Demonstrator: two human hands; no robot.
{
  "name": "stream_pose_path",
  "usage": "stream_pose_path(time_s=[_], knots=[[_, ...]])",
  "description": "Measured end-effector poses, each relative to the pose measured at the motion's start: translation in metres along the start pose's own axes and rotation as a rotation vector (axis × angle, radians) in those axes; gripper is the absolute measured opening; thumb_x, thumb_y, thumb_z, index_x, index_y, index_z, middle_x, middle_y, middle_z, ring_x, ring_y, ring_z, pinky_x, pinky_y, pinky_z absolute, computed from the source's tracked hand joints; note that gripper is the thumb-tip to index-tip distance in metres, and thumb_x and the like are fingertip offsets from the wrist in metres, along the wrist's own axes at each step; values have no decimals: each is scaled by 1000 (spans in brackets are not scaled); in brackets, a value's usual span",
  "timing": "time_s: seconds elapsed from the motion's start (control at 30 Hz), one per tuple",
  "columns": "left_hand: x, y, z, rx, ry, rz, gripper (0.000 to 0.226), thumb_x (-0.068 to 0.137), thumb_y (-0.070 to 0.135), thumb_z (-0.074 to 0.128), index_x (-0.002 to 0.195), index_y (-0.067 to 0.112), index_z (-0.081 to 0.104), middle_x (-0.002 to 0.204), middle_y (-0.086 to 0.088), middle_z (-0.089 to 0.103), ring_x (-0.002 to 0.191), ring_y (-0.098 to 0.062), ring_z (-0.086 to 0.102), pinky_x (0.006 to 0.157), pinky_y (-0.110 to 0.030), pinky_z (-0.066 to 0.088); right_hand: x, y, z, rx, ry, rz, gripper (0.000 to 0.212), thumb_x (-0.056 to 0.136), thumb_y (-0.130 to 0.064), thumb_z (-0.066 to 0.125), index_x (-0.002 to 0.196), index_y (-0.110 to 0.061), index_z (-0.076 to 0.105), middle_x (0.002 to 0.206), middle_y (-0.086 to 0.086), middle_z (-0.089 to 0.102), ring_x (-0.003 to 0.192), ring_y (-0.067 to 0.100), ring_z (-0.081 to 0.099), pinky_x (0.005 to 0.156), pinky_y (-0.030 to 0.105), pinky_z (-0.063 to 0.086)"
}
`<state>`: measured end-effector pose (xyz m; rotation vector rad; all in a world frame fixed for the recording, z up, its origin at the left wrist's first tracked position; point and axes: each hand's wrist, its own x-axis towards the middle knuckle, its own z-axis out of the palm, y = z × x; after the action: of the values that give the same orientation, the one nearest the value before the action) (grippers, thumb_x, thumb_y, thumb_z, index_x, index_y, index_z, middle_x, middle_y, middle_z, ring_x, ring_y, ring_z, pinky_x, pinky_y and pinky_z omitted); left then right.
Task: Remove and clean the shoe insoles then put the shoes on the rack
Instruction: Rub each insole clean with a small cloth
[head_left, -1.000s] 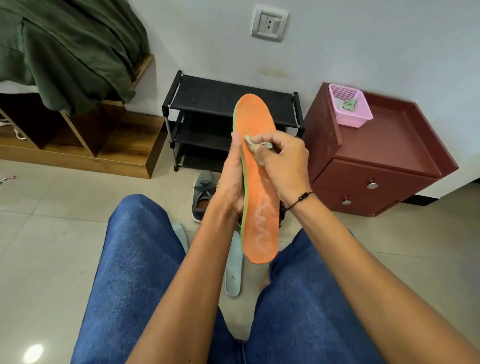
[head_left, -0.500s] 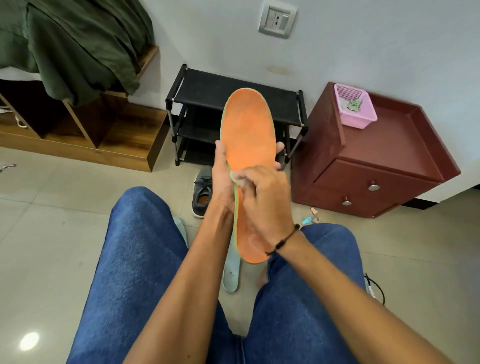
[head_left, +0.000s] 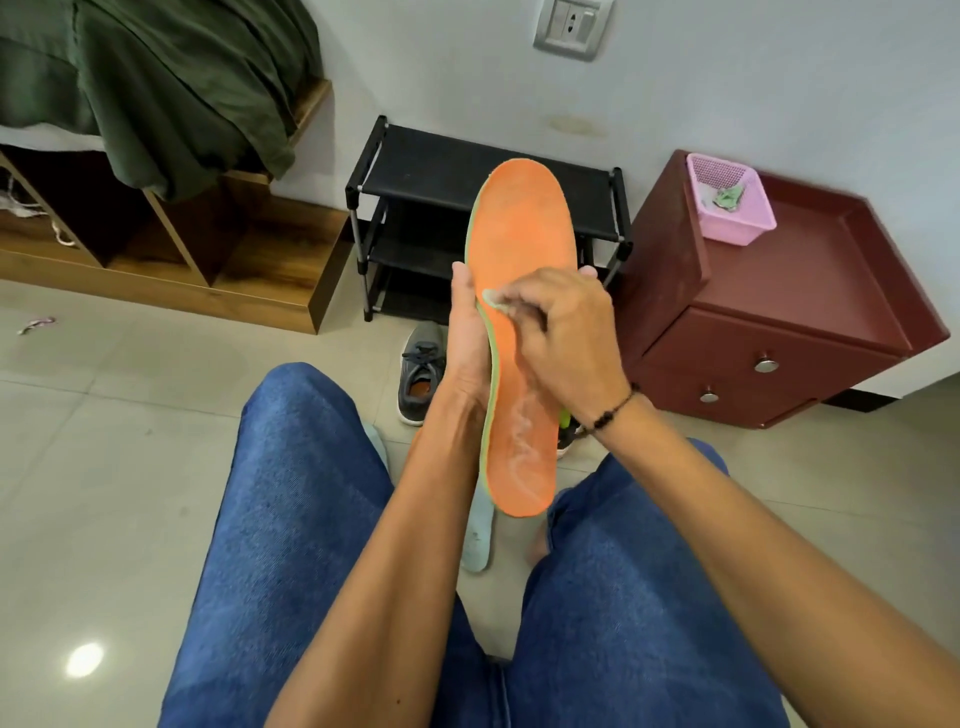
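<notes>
Head view: the left hand (head_left: 467, 338) grips the orange insole (head_left: 524, 332) upright by its left edge, while the right hand (head_left: 566, 332) pinches a pale wipe (head_left: 493, 301) against its middle. Farther off, a grey shoe (head_left: 422, 371) lies on the floor near the black rack (head_left: 441, 176); a second pale insole (head_left: 478, 540) lies between the knees.

Head-worn camera looks forward and down, close over the hands (head_left: 519, 338)

Upright orange insole (head_left: 524, 249), grey shoe (head_left: 422, 371) on floor
</notes>
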<state>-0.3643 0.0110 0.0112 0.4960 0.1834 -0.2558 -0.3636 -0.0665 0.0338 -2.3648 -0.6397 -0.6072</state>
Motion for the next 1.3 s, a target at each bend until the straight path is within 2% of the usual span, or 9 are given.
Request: stream_pose_path(time_s=[0.13,0.2,0.3,0.5,0.67,0.8,0.9,1.1,1.3], knots=[[-7,3,6,-2,-83,-75,92,89,71,16,110,-6,63,117,-29,56,97,-30,64,87,-34,53,-17,0,-18,113,-181,-53,11,76,-10,65,80,-12,75,78,-2,72,76,14,66,71,46,49],[-5,2,11,35,-75,-82,90,93,67,14,94,-4,71,101,-26,65,85,-27,68,75,-31,57,-10,8,-34,133,-257,-67,11,74,-10,66,80,-10,75,79,0,72,75,11,65,74,40,50],[1,4,15,133,-74,-15,79,94,62,7,97,6,63,78,-14,71,64,-25,68,54,-32,55,21,25,-49,-2,-89,-50,15,76,-4,59,81,-5,73,79,8,70,76,26,63,72,38,50],[-5,4,15,87,-42,-30,35,95,26,35,100,1,60,85,-13,67,79,-24,63,71,-34,50,26,25,-27,-365,-18,-167,31,80,-20,42,74,-6,69,68,11,61,65,31,54,61,34,43],[-8,14,9,8,-16,-77,58,95,37,27,106,-10,60,102,-22,66,90,-27,65,87,-30,51,-10,15,-17,-270,-183,-268,11,76,-6,61,70,-6,70,65,9,60,66,29,54,66,29,37],[-7,17,16,49,40,-36,43,98,35,33,96,1,58,77,-15,70,66,-24,68,63,-30,55,14,16,-38,-163,-117,-138,29,82,-21,49,76,-4,71,72,12,63,71,32,58,67,36,49],[-8,18,17,75,29,-27,40,98,37,33,100,4,56,78,-15,71,64,-27,68,56,-35,55,41,22,-43,-296,2,-113,26,82,-18,49,78,-1,69,75,15,61,72,34,58,64,32,45],[-10,21,14,48,111,30,41,99,33,31,92,4,59,70,-11,71,60,-20,68,57,-26,55,27,26,-21,-384,-58,-273,27,82,-13,48,65,-4,66,66,11,59,61,30,52,62,28,32],[-10,25,17,32,47,55,51,101,34,20,91,1,58,74,-15,72,66,-22,70,59,-27,57,2,16,-35,-116,-211,-140,24,81,-16,52,73,-5,72,71,9,67,68,30,61,67,34,46]])
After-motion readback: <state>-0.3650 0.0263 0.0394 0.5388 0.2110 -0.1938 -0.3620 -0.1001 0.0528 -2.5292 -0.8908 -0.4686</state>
